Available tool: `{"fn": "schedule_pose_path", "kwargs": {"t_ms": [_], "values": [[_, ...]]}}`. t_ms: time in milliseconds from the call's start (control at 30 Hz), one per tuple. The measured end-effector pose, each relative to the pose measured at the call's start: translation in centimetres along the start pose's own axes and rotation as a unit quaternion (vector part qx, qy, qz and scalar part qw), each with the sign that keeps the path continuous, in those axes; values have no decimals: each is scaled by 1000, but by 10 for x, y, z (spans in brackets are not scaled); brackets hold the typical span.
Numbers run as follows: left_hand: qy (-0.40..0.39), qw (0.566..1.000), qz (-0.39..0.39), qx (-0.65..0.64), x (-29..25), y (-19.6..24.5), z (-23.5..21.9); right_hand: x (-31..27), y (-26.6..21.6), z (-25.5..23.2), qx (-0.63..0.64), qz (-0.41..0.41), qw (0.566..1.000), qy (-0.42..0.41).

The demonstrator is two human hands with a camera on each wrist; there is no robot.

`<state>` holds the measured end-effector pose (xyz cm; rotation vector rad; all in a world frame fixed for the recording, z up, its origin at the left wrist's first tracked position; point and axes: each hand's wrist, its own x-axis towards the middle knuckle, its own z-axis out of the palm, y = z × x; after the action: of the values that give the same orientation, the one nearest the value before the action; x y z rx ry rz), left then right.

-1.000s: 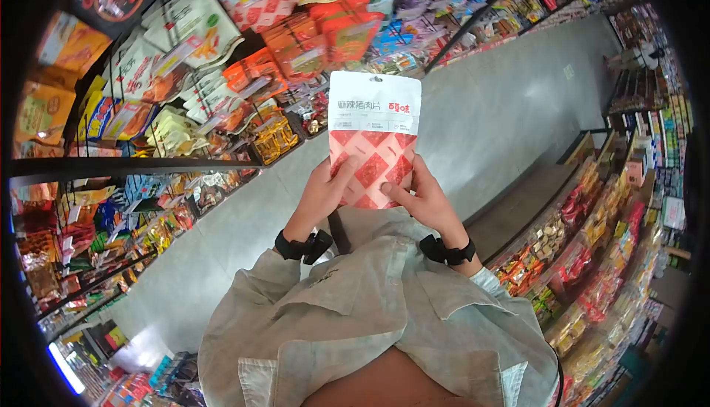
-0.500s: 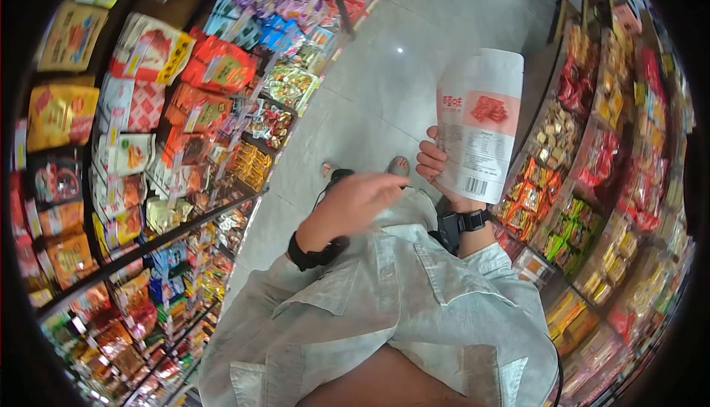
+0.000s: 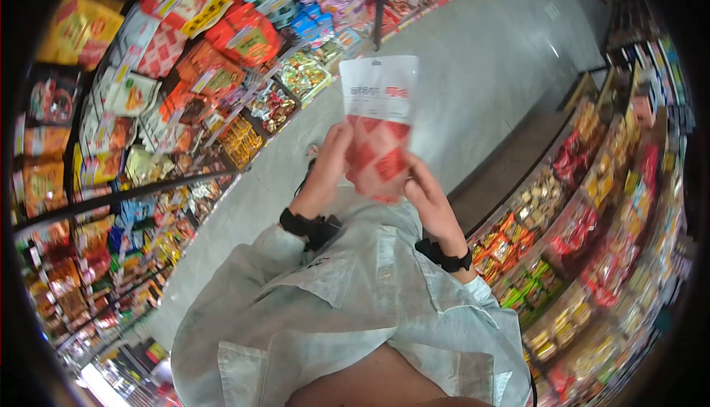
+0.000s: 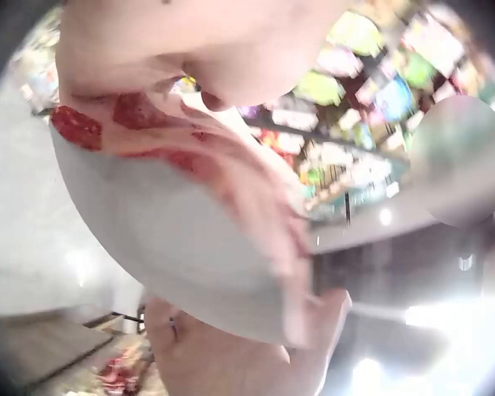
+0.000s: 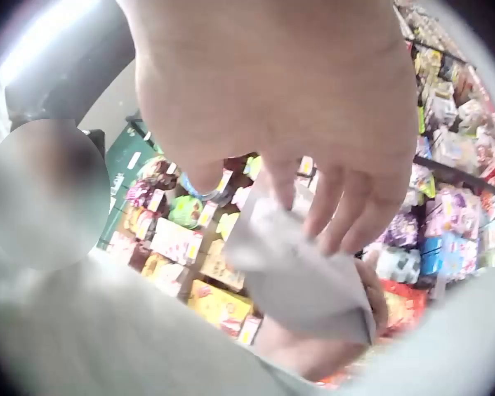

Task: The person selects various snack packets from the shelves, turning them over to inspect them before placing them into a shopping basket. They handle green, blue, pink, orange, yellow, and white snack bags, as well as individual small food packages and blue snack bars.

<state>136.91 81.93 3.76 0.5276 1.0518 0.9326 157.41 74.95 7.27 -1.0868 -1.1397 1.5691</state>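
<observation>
A white and red-pink snack pouch [image 3: 379, 129] stands upright before the person's chest, its printed front towards the head camera. My left hand [image 3: 330, 170] grips its left edge. On the lower right edge, my right hand [image 3: 431, 200] pinches it near the bottom corner. From the left wrist, the pouch's underside [image 4: 173, 223] shows as a pale curved base, with the right hand [image 4: 231, 351] at its far side. The right wrist view has the pouch [image 5: 305, 285] with the right hand's fingers [image 5: 334, 198] over its near edge. Motion blurs the print.
Shelves of packaged snacks [image 3: 214, 78] line the left side, crossed by a dark rail [image 3: 126, 198]. Tiered bins of wrapped sweets [image 3: 543, 207] curve along the right. Between them runs a grey floor aisle [image 3: 488, 89].
Half a second ago the right hand alone held the pouch, back side showing, off to the right. Now it is front side up at the middle, and the left hand has taken hold again.
</observation>
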Motion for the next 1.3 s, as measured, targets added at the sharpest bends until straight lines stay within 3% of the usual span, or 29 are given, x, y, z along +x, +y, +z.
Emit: {"fn": "schedule_pose_path", "kwargs": {"t_ms": [67, 100, 133, 167, 233, 267, 300, 333, 367, 533, 633, 667, 767, 900, 1033, 1200, 1300], "values": [[-166, 977, -45, -128, 11, -5, -65, 20, -31, 10, 6, -43, 979, -199], [-254, 947, -61, -186, 18, -5, -90, 33, -38, 14, -10, -37, 976, -214], [-241, 928, -104, -265, 24, 4, -98, 48, -44, 19, -28, -34, 973, -228], [-219, 918, -85, -319, 17, 18, -102, 63, -48, 25, -45, -30, 969, -241], [-148, 984, 80, -54, 7, 26, -130, 91, -42, 40, -45, 23, 984, -169], [-98, 978, 162, 84, 6, 34, -148, 107, -36, 49, -51, 26, 988, -145], [-15, 993, 112, 36, 17, 44, -163, 124, -29, 58, -56, 28, 991, -122], [72, 995, 69, -21, 28, 55, -178, 139, -17, 64, -64, 49, 986, -149], [119, 991, 63, 7, 36, 60, -192, 154, -15, 84, -56, 64, 985, -151], [126, 979, 131, 91, 39, 102, -255, 228, 9, 167, -44, 149, 981, -118], [77, 991, 72, 78, 32, 134, -291, 279, 26, 200, -61, 157, 979, -116], [72, 987, 145, 2, 24, 151, -287, 292, 24, 212, -75, 149, 979, -118], [115, 962, 248, 15, 15, 173, -306, 323, 15, 248, -92, 122, 979, -134], [189, 943, 272, -43, 11, 189, -324, 362, 21, 273, -83, 96, 974, -190], [259, 936, 232, -58, 16, 188, -335, 397, 26, 294, -107, 63, 965, -231], [329, 914, 228, -67, 25, 196, -328, 448, 20, 299, -90, 80, 930, -346], [357, 876, 315, -75, 45, 197, -320, 484, 21, 297, -79, 87, 906, -407]]}}
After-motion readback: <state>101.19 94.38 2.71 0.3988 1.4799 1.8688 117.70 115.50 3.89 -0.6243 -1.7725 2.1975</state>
